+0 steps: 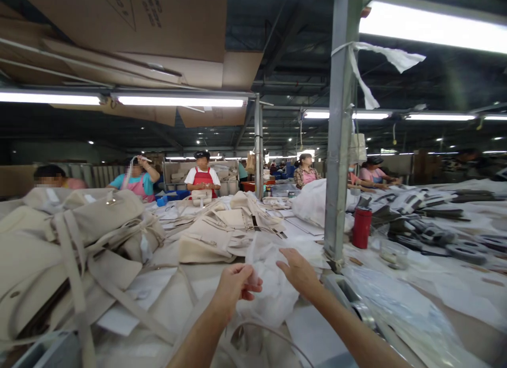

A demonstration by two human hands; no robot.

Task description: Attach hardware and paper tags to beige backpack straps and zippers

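Observation:
Between my hands is a thin, translucent white sheet (271, 286), crumpled; whether it is a plastic bag or tissue paper I cannot tell. My left hand (236, 284) pinches its left edge between thumb and fingers. At its right side is my right hand (300, 270), fingers stretched out and apart, touching or just beside the sheet. A thin beige strap or cord (269, 328) curves below the sheet. Cream handbags (214, 236) with metal fittings lie just beyond my left hand.
A tall pile of cream handbags (31, 257) with straps rises at left. A grey metal post (336, 146) stands right of centre, near a red flask (361, 228). Dark and grey pieces (431, 225) cover the right side. Several co-workers, one in a red apron (202, 180), sit across the table.

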